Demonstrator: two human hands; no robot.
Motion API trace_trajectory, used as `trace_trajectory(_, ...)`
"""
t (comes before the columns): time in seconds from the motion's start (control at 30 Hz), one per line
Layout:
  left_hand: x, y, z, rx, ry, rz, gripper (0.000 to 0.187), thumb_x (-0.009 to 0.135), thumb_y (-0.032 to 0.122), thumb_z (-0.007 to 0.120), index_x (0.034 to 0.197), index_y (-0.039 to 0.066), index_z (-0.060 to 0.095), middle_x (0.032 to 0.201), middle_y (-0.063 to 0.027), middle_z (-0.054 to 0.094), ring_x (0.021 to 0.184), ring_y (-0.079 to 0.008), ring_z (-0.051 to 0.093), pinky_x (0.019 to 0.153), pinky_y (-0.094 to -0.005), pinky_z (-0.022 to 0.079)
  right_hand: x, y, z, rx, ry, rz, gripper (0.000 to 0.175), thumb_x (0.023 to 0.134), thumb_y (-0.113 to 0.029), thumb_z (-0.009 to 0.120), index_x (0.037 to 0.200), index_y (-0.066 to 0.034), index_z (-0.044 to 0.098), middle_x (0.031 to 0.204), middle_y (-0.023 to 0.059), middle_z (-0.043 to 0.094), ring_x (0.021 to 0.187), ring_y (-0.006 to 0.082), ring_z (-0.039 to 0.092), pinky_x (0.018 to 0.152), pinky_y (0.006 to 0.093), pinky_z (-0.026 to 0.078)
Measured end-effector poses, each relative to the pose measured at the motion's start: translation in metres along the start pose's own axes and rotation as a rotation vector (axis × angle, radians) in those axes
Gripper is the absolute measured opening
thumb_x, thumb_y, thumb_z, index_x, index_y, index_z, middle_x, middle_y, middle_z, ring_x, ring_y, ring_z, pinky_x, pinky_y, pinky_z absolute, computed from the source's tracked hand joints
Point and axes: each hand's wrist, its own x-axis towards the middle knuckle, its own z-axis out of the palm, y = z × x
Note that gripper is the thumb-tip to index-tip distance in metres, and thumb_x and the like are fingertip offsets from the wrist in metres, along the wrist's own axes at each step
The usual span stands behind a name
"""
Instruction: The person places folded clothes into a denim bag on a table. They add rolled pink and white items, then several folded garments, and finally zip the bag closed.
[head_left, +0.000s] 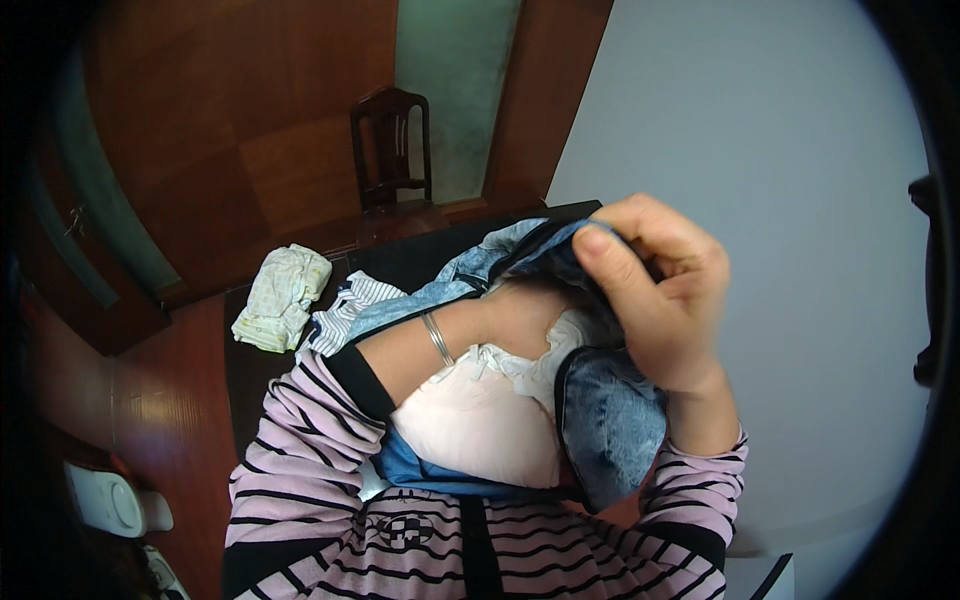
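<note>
A blue denim article with black edging lies before me, close to my body; whether it is a garment or a bag I cannot tell. My right hand pinches its raised edge between thumb and fingers. My left hand, with silver bangles at the wrist, reaches inside the opening. Its fingers are hidden under the denim, so their grip does not show. Below the left wrist bulges a pale pink cloth item. White frilled trim runs along its upper side, against my left hand.
A folded pale printed cloth bundle rests on the left of the dark table. Beside it lies a striped white cloth. Beyond stands a dark wooden chair. A pale wall rises at the right, and a white object is at lower left.
</note>
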Motion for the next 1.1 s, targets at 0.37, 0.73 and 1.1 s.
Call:
trace_trajectory(0.37,-0.041,0.023,0.002,0.33,0.108,-0.19,0.07,0.074,-0.002,0.067,0.141,0.008,0.05,0.122,-0.0204,0.058,0.112,-0.0413,0.062,0.087,-0.0459,0.058,-0.02,0.011,-0.024,-0.243,0.008,0.158,0.011,0.092,-0.006,0.073,0.091,0.0023,0.065,0.078,-0.0011,0.061,0.072,0.0049,0.052,0.065,0.0216,0.041)
trace_trajectory(0.73,-0.156,0.073,-0.012,0.185,0.455,-0.078,0.038,0.083,0.007,0.075,0.12,0.004,0.068,0.129,-0.0123,0.064,0.111,-0.0319,0.067,0.092,-0.0401,0.056,-0.043,0.048,0.032,-0.443,-0.26,0.176,0.011,0.085,-0.001,0.072,0.092,-0.0031,0.063,0.061,0.0,0.043,0.05,0.008,0.036,0.048,0.0268,0.029)
trace_trajectory(1.1,-0.297,-0.093,-0.011,-0.062,1.281,-1.009,0.013,0.089,0.009,0.073,0.097,-0.001,0.076,0.077,-0.004,0.073,0.073,-0.009,0.067,0.069,-0.0246,0.054,-0.04,0.06,0.056,-0.672,-0.603,-0.045,0.018,0.082,-0.009,0.078,0.087,-0.0049,0.062,0.066,0.0104,0.062,0.052,0.0298,0.059,0.049,0.0357,0.044)
